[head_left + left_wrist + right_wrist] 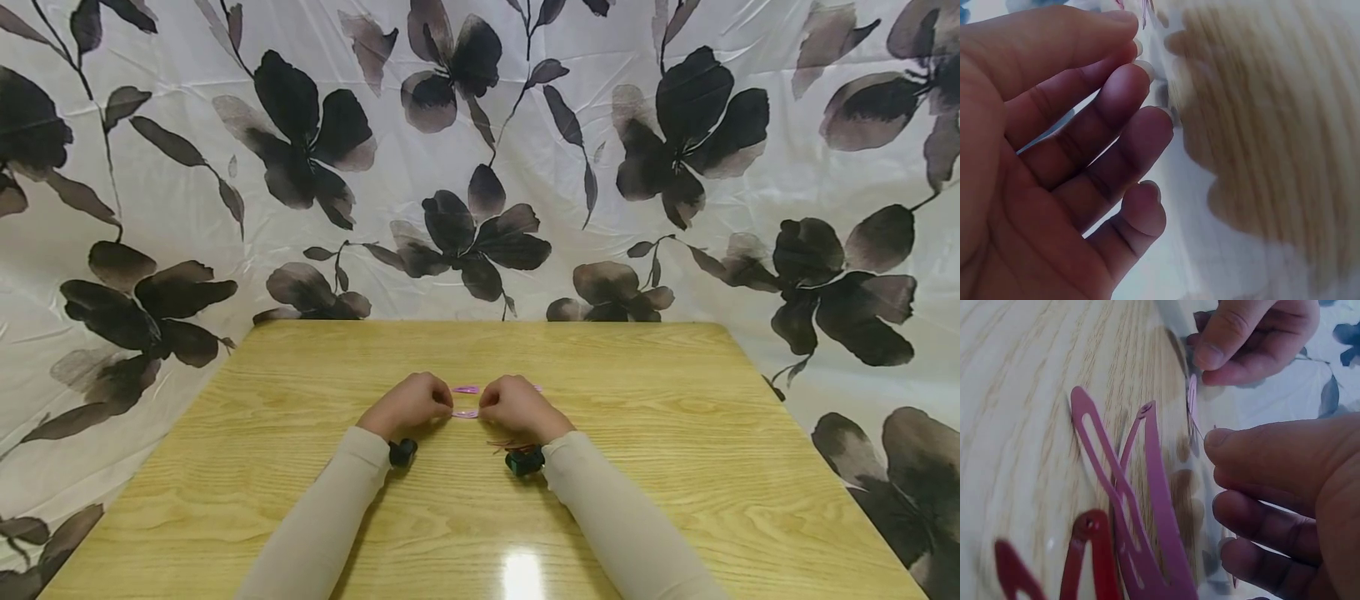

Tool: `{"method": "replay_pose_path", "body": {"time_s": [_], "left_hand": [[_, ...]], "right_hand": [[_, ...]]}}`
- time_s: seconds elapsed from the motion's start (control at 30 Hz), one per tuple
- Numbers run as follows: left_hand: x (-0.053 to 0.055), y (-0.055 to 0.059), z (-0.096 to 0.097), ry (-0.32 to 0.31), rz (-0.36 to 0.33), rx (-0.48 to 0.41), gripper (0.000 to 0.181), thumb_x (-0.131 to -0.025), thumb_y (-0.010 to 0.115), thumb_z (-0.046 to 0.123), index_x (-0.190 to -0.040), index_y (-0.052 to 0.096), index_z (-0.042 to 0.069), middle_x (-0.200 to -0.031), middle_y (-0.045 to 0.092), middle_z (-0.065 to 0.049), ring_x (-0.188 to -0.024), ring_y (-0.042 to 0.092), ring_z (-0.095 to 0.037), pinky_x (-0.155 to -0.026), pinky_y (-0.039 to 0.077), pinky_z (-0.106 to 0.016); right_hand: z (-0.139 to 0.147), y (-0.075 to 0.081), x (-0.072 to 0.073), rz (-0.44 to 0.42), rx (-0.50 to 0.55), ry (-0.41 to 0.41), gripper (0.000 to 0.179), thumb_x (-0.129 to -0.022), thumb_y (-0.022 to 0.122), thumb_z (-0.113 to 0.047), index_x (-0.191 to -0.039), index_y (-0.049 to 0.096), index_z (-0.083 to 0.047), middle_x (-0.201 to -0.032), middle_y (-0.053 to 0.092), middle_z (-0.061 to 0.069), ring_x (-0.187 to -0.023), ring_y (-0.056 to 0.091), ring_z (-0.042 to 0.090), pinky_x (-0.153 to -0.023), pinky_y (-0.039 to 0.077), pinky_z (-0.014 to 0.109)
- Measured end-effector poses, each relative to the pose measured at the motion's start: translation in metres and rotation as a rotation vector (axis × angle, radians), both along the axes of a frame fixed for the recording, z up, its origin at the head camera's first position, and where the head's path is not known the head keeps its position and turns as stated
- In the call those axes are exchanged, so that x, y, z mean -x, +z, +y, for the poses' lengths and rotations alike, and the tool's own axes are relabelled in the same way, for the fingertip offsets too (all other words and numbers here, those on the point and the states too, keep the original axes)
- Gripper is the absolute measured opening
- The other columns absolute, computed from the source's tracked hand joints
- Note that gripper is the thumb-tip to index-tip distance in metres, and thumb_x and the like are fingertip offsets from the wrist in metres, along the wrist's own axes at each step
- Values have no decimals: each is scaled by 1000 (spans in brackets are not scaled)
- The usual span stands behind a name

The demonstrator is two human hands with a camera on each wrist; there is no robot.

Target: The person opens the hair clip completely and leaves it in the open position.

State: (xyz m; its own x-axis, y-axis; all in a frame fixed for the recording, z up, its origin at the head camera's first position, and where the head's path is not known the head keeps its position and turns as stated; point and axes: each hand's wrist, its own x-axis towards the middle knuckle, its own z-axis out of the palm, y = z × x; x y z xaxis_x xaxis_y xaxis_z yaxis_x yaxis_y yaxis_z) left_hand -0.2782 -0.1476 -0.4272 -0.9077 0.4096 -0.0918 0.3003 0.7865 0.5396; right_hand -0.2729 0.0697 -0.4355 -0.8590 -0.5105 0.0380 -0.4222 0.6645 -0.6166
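Note:
A pink snap hair clip (466, 414) lies between my two hands above the middle of the table. My left hand (417, 403) has thumb and index finger together at the clip's left end. The right hand (521, 408) pinches its other end, and the right wrist view shows this clip (1192, 400) running between the fingertips of both hands. In the left wrist view the left fingers (1125, 147) are bent, and only slivers of pink (1145, 11) show past the thumb. Just beyond lies a second pink clip (466, 389).
Another pink clip (537, 387) pokes out behind the right hand. Beside the right wrist are larger-looking pink clips (1163, 506) and red clips (1094, 550). Dark wrist cameras (524, 461) sit on both wrists. A floral cloth (480, 167) hangs behind the wooden table (637, 367).

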Motion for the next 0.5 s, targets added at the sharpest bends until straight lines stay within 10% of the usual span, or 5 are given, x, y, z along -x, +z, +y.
{"method": "replay_pose_path", "body": {"time_s": [0.5], "left_hand": [[5,-4,2,-9,-40,20,11,-86,71,18,-76,69,17,-72,62,4,-61,50,-13,-59,42,-27]], "right_hand": [[-12,-5,6,23,-81,-20,8,-84,75,-23,-81,73,-16,-79,69,-6,-75,58,10,-74,49,28]]}}
